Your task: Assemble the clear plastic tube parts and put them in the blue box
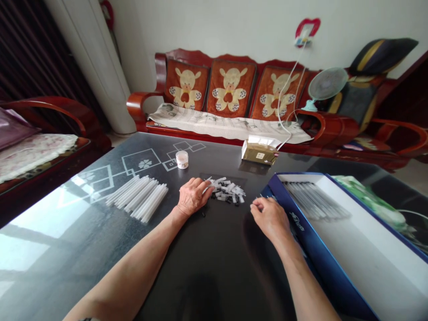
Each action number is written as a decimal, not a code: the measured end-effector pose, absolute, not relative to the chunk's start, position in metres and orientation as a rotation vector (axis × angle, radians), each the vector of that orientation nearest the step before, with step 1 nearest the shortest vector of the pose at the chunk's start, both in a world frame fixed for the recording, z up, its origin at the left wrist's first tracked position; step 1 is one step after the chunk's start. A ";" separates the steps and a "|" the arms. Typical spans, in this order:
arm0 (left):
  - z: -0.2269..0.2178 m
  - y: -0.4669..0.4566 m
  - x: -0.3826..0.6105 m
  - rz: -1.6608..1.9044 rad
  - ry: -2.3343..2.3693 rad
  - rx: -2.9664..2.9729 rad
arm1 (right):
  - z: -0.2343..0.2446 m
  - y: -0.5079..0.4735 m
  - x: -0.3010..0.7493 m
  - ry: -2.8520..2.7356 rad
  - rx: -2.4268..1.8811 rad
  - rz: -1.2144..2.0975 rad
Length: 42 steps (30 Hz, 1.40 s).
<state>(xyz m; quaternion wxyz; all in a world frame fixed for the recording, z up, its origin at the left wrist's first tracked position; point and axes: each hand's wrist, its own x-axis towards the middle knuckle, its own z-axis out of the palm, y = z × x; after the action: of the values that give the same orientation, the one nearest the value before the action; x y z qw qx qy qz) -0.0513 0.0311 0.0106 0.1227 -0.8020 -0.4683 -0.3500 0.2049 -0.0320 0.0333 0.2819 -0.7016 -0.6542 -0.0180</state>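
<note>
The left hand (193, 197) is laid palm down on the dark glass worktop (214, 267), with its fingers loosely released and touching the edge of a loose pile of small white and black plastic pieces (227, 191). These pieces are placed between both hands, perhaps so that they can be reached easily, and they point in mixed directions. The right hand (269, 217) is held near the rim of a blue and white box (321, 249), with its fingertips drawn together, but whether a small piece is grasped cannot be told. Inside this box, long thin rods (314, 200) are laid side by side, with their long axes running from far left to near right. On the left of the worktop, a bundle of translucent tubes (137, 198) is arranged in a similar parallel way, but it is pointed from near left to far right. A small white jar (182, 159) is placed beyond it.
</note>
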 end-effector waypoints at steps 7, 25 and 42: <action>0.010 0.029 -0.051 -0.991 -1.351 -2.399 | 0.020 -0.033 0.216 -1.916 -2.126 -0.085; 0.006 0.032 -0.048 -1.016 -1.302 -2.450 | 0.031 0.011 0.121 -0.733 -0.790 1.432; 0.007 0.031 -0.046 -0.991 -1.226 -2.495 | 0.000 0.016 0.113 -1.040 -0.963 1.101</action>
<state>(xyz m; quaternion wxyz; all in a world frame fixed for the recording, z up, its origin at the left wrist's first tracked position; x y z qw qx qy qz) -0.0464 0.0313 0.0074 0.0952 -0.8416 -0.4134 -0.3343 0.1132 0.0157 -0.0001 0.6236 -0.4195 -0.4530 0.4794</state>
